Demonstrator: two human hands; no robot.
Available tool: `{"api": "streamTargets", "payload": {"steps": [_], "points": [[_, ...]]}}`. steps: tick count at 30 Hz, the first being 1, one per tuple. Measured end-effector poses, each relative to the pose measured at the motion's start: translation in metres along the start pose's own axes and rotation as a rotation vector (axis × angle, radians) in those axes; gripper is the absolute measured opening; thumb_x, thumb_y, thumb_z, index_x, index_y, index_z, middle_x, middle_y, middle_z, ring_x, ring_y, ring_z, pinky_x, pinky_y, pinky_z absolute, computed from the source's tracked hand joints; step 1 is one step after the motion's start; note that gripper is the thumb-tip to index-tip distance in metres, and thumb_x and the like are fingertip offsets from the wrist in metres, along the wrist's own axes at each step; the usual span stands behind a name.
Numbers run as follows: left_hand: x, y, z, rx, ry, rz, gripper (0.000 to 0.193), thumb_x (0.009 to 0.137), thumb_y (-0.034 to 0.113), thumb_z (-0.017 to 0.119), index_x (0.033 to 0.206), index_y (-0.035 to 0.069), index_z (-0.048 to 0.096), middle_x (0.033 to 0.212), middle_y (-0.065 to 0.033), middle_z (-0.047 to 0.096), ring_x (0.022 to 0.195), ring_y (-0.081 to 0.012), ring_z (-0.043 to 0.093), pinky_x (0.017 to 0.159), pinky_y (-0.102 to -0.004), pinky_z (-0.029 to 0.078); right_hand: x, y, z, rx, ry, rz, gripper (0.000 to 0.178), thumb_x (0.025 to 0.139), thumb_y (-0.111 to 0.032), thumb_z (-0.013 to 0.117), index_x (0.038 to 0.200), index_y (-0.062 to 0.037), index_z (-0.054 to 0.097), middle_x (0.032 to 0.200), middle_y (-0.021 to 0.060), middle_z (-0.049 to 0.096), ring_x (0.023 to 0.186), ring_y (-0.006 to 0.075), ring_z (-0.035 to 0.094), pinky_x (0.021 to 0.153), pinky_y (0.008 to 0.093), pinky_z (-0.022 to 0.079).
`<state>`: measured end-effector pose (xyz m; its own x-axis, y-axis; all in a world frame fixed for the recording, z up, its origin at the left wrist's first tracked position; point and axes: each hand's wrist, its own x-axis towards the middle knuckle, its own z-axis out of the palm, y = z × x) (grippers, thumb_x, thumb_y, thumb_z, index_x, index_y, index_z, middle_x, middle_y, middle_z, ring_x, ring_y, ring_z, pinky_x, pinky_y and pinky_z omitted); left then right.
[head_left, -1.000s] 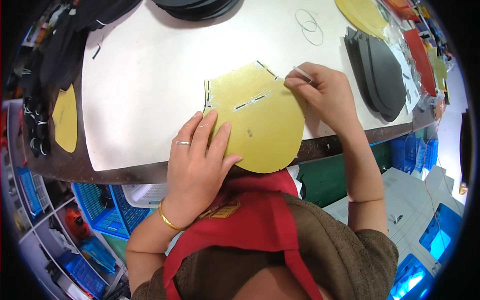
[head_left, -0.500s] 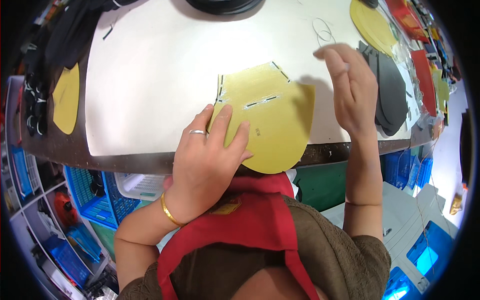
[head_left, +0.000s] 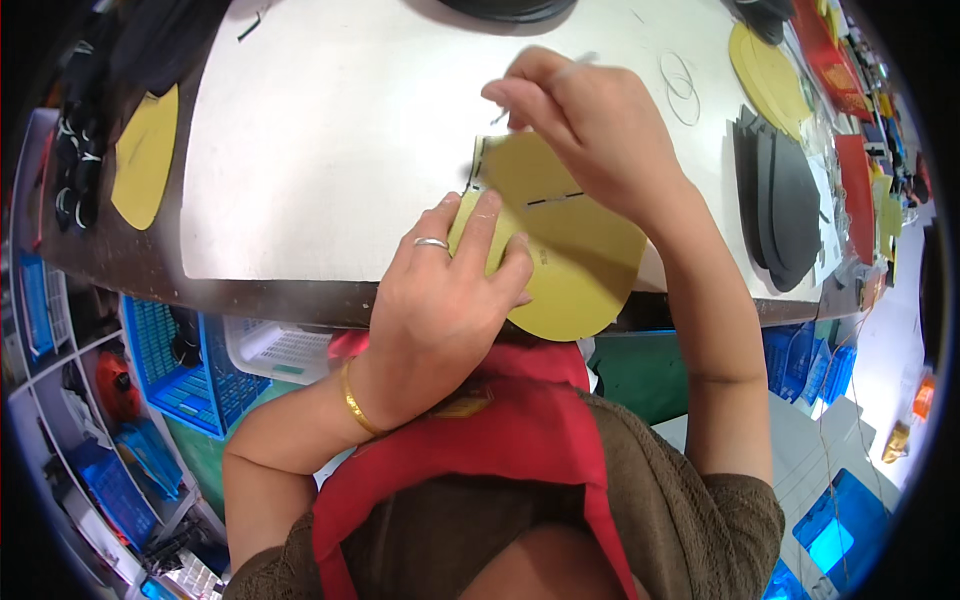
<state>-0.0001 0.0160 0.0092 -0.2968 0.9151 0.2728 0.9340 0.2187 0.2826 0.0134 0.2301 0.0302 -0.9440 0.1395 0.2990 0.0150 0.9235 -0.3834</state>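
Observation:
A yellow rounded pattern piece lies at the near edge of the white board, with narrow dark slots in its upper part. A dark edge shows along its upper left side. My left hand, a ring on one finger, rests with spread fingers on the piece's left side. Over the top of the piece is my right hand, its fingers pinched round a slim pale pen-like tool. The tool's thin tip points down near the piece's upper left corner. My right hand hides the upper right part of the piece.
Stacked black pieces and yellow pieces lie on the right. Nearer the middle is a loop of thin cord. Another yellow piece sits at the left, beside black bundles. Blue crates stand below the table.
My right hand has swung left from the board's right side to above the pattern piece. The left hand stays on the piece. The whole view has shifted a little.

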Motion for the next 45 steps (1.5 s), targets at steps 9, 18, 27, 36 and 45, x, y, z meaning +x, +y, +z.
{"api": "streamTargets", "payload": {"steps": [9, 18, 27, 36, 45], "points": [[0.003, 0.0, -0.002, -0.005, -0.012, 0.003, 0.051, 0.071, 0.026, 0.082, 0.117, 0.007, 0.068, 0.13, -0.0202, 0.06, 0.107, -0.0411, 0.06, 0.088, -0.0435, 0.055, -0.035, -0.01, -0.008, 0.13, -0.087, 0.033, 0.031, 0.1, -0.035, 0.061, 0.088, -0.0065, 0.068, 0.068, 0.0067, 0.069, 0.063, 0.0288, 0.068, 0.058, 0.0381, 0.052], [0.013, 0.005, -0.012, 0.058, -0.155, -0.027, 0.066, 0.069, 0.027, 0.083, 0.131, 0.014, 0.065, 0.136, -0.0127, 0.059, 0.106, -0.0374, 0.059, 0.088, -0.0417, 0.054, -0.06, 0.042, -0.023, 0.497, 0.113, 0.395, 0.028, 0.102, -0.028, 0.062, 0.097, -0.0017, 0.071, 0.072, 0.0076, 0.072, 0.069, 0.0147, 0.072, 0.067, 0.0265, 0.054], [0.017, 0.008, -0.012, 0.128, -0.233, -0.033, 0.063, 0.074, 0.027, 0.082, 0.133, 0.013, 0.064, 0.139, -0.0139, 0.058, 0.108, -0.0382, 0.058, 0.088, -0.0418, 0.054, -0.084, 0.047, -0.041, 0.382, 0.242, 0.254, 0.032, 0.104, -0.032, 0.058, 0.096, -0.0055, 0.073, 0.069, 0.0106, 0.069, 0.064, 0.0251, 0.07, 0.063, 0.0322, 0.053], [0.017, 0.008, -0.014, 0.13, -0.236, -0.024, 0.072, 0.067, 0.023, 0.086, 0.135, 0.015, 0.063, 0.141, -0.013, 0.056, 0.11, -0.0364, 0.058, 0.089, -0.0404, 0.054, -0.069, 0.05, -0.024, 0.114, 0.084, 0.229, 0.032, 0.102, -0.038, 0.056, 0.095, -0.0101, 0.071, 0.064, 0.0082, 0.066, 0.061, 0.0293, 0.066, 0.059, 0.0398, 0.05], [0.018, 0.007, -0.016, 0.112, -0.249, -0.004, 0.065, 0.073, 0.022, 0.082, 0.133, 0.01, 0.062, 0.139, -0.0175, 0.056, 0.108, -0.0396, 0.057, 0.086, -0.0433, 0.053, -0.086, 0.048, -0.036, 0.162, 0.131, 0.191, 0.029, 0.102, -0.033, 0.06, 0.092, -0.0077, 0.07, 0.064, 0.0088, 0.067, 0.06, 0.027, 0.068, 0.058, 0.0354, 0.051]]}}
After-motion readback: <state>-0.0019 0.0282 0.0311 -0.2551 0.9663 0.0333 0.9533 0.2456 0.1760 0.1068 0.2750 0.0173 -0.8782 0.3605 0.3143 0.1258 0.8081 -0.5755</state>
